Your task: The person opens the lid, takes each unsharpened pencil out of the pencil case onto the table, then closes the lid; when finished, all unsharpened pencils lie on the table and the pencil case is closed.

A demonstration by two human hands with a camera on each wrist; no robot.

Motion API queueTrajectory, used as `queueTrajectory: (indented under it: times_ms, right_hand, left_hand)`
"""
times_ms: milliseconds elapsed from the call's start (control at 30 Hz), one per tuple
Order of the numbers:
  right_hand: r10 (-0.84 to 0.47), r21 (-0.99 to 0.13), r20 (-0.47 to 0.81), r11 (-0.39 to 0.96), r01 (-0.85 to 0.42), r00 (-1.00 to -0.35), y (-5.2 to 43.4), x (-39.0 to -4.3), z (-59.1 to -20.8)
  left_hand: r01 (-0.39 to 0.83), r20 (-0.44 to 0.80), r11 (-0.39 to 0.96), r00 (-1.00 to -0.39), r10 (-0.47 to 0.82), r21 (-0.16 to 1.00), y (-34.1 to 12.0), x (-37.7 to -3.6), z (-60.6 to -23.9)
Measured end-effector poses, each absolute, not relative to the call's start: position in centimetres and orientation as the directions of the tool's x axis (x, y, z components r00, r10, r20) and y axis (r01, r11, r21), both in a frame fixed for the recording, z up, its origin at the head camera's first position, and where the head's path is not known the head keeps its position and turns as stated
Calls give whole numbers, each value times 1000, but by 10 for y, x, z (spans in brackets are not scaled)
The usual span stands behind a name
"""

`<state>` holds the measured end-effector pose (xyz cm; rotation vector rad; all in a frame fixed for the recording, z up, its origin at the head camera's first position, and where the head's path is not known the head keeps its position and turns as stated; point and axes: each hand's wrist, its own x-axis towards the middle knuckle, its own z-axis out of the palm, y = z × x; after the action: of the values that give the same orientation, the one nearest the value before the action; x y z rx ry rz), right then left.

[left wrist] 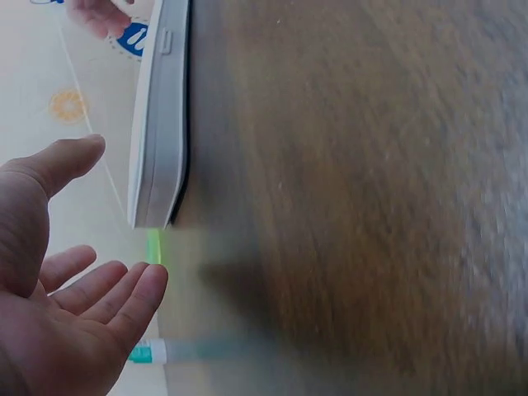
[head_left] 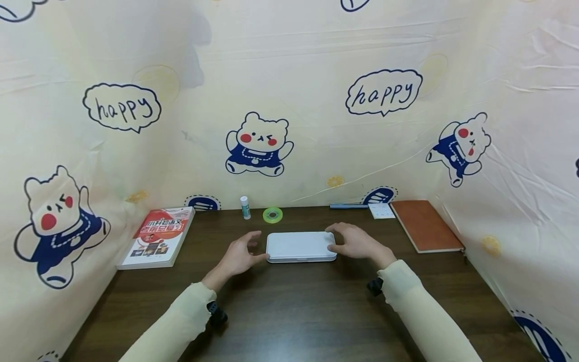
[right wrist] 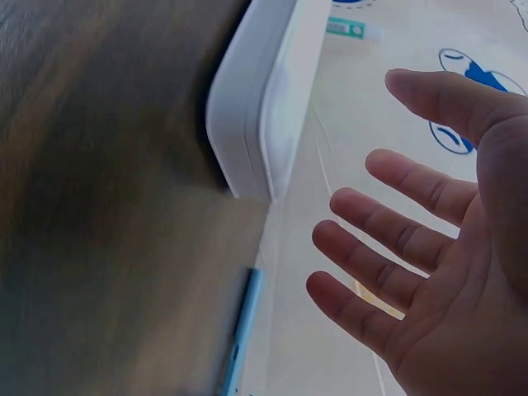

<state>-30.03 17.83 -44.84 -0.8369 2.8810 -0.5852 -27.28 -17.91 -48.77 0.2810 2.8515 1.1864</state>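
A: Head view takes in the whole dark wooden table, walled by a cream cloth printed with bears. A red-covered book lies far left, a brown notebook far right. Neither wrist view shows those.

B: And the centre?

A: A flat white case, lid closed, lying level on the table near its middle. The left hand flanks its left end, the right hand its right end.

B: Gripping it?

A: The head view hints at contact; the wrist views say otherwise. In the left wrist view the left hand has its palm open and fingers straight and spread, the case just beside them with a gap showing. The right wrist view shows the same: right hand wide open, fingers fanned, the case near the fingertips but apart. Both hands hold nothing.

B: Small things?

A: Behind the case, by the cloth: a green tape roll, a small white glue stick left of it, a blue pen and a white note pad further right. The wrist views catch the pen and the glue stick only as blurs.
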Motion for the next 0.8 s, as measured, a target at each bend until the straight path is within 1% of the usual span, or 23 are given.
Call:
queueTrajectory:
  times_ms: [100, 233, 433, 533, 800]
  right_hand:
    - [-542, -383, 19, 772, -507, -840, 173, -301, -453]
    - [-548, -410, 12, 760, -504, -837, 165, -302, -456]
    - [-540, -375, -37, 787, -489, -841, 152, -304, -464]
    - [-532, -381, -52, 793, -476, -845, 147, -304, -467]
    - [-529, -364, -74, 804, -471, -846, 139, -306, -471]
  left_hand:
    - [162, 35, 699, -981, 192, 696, -174, -274, -490]
    - [171, 32, 716, -979, 203, 677, -167, -276, -492]
    - [178, 1, 750, -973, 230, 637, -157, -281, -495]
    - [187, -6, 762, -970, 243, 620, -154, -283, -496]
    - [232, 14, 764, -960, 280, 602, -148, -287, -502]
